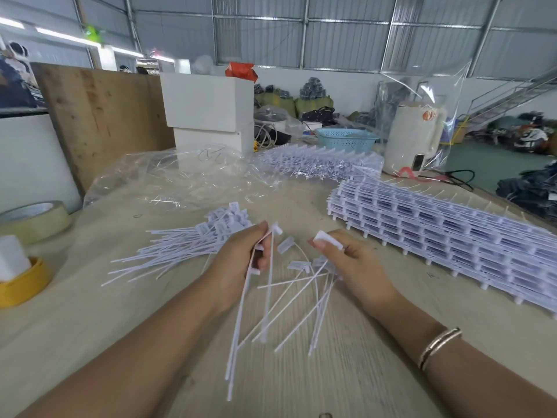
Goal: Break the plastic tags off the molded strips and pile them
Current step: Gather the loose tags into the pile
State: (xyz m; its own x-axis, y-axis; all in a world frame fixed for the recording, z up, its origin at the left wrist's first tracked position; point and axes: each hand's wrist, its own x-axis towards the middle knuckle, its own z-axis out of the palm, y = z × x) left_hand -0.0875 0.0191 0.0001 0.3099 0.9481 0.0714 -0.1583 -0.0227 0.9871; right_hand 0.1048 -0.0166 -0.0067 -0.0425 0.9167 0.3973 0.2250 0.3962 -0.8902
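Left hand [241,257], centre of view, fingers curled round a small bunch of white plastic tags [265,297]; their flat heads stick up past the fingertips at 12 o'clock, the long thin tails hang down toward 6 o'clock and fan out over the table [90,327]. Right hand [349,260], at 3 o'clock from the left and a little apart, pinches the flat head of a single tag [327,239] between thumb and fingers. More loose tags [304,285] lie crossed on the table between and below the two hands; whether any of these belong to the right hand's grip I cannot tell.

Pile of finished tags [187,245] at 10 o'clock from the left hand, just beside it, heads toward the hand, tails spreading out to 8 o'clock.

Stack of molded strips [452,233] at 3 o'clock from the right hand, near but not touching, running off to the right edge. A second heap of strips [319,164] at 12 o'clock, farther back.

Crumpled clear plastic bag [180,179] at 11 o'clock. Tape roll [36,218] at 9 o'clock by the left edge; a yellow ring with a white block [18,279] just below it. Blue basket [346,138] and a pale kettle [413,137] behind the far heap. Bracelet [440,346] on the right wrist
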